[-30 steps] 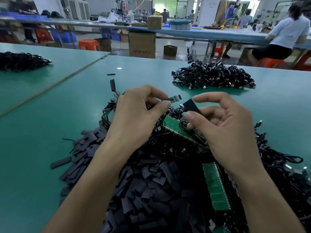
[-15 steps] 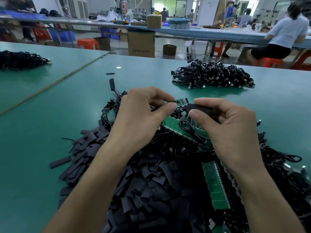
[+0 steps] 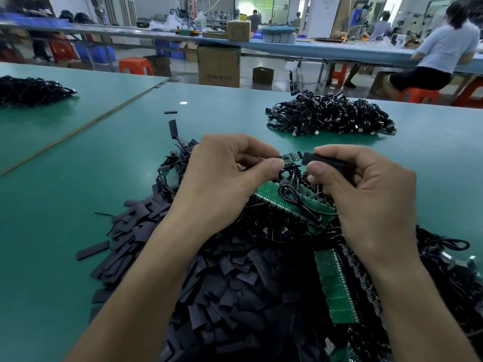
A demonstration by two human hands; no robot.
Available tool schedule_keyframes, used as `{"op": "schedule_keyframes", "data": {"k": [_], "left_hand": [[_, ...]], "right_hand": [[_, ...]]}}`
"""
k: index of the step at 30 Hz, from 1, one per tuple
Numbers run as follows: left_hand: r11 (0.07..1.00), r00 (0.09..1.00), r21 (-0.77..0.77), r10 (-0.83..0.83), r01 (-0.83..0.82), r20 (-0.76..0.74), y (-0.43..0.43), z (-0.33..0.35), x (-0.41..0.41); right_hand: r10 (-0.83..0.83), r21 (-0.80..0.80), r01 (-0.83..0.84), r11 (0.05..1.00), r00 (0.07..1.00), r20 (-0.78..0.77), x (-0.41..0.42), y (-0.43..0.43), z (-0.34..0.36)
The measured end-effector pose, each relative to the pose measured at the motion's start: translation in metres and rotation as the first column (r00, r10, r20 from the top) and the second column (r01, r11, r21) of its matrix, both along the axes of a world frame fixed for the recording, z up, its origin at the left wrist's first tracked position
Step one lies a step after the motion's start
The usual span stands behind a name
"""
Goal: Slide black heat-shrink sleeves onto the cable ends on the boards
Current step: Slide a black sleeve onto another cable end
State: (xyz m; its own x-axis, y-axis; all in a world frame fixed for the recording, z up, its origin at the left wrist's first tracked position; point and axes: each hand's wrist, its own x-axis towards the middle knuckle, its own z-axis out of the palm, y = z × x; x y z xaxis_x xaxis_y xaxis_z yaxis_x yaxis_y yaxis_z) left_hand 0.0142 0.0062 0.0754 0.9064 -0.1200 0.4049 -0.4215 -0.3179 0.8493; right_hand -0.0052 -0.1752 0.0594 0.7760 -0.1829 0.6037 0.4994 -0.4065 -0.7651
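Steady narrow green circuit-board end (image 3: 291,157) pinched in left hand (image 3: 224,178); squeeze open flat black heat-shrink sleeve (image 3: 317,159) pinched in right hand (image 3: 366,194), align squarely, slide.

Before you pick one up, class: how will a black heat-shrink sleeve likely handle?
Probably light: the right hand pinches the sleeve with fingertips alone. Likely soft-walled, since the sleeve pile lies flattened. Unlikely to roll, being flat.
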Motion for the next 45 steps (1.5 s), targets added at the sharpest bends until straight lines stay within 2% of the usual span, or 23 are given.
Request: {"op": "schedule_keyframes", "data": {"k": [16, 27, 35, 39, 45], "left_hand": [[0.997, 0.997, -0.026, -0.069, 0.068, -0.045, -0.001, 0.0, -0.001], [0.988, 0.988, 0.003, -0.154, 0.154, -0.014, 0.004, -0.001, 0.003], [0.974, 0.97, -0.02, -0.229, 0.228, -0.083, 0.004, -0.003, 0.004], [0.968, 0.963, -0.053, -0.25, 0.245, -0.104, 0.005, -0.004, 0.005], [0.957, 0.951, -0.015, -0.291, 0.291, -0.11, 0.005, -0.004, 0.006]], "right_hand": [[-0.009, 0.011, 0.009, 1.0, 1.0, 0.019, -0.002, 0.002, 0.0], [0.109, 0.012, -0.109, 0.994, 0.994, -0.02, 0.003, -0.007, -0.003], [0.323, -0.007, -0.324, 0.946, 0.945, -0.057, 0.005, -0.012, -0.006], [0.346, 0.021, -0.345, 0.938, 0.937, -0.047, 0.006, -0.012, -0.005], [0.346, 0.027, -0.345, 0.938, 0.935, -0.078, 0.005, -0.01, -0.007]]}}
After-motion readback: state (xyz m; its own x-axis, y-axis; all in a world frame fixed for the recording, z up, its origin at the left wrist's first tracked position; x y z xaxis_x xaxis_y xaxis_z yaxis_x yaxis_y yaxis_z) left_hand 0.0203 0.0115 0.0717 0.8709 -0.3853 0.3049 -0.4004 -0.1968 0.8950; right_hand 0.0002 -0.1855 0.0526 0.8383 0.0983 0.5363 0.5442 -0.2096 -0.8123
